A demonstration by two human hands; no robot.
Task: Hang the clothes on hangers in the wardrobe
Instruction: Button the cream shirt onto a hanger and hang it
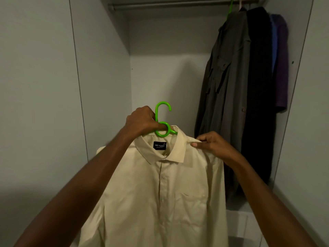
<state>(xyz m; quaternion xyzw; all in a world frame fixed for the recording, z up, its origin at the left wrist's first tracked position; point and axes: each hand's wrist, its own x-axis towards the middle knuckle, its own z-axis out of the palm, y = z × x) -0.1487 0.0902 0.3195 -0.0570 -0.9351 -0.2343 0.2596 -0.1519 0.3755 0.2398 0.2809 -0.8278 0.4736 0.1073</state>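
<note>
The left hand point(141, 122) gripped the green hanger point(162, 120) with one finger through its loop; the right hand point(210, 142) pinched the cream shirt point(160, 193) at its shoulder

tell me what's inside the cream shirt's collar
A green hanger rises from the cream shirt collar, gripped by the left hand. A black label shows. The hanger's arms are hidden under fabric.

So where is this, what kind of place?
Most likely inside a wardrobe: a rail runs across the top, dark clothes hang from it at the right, and the hands hold a cream shirt on a green hanger.
</note>
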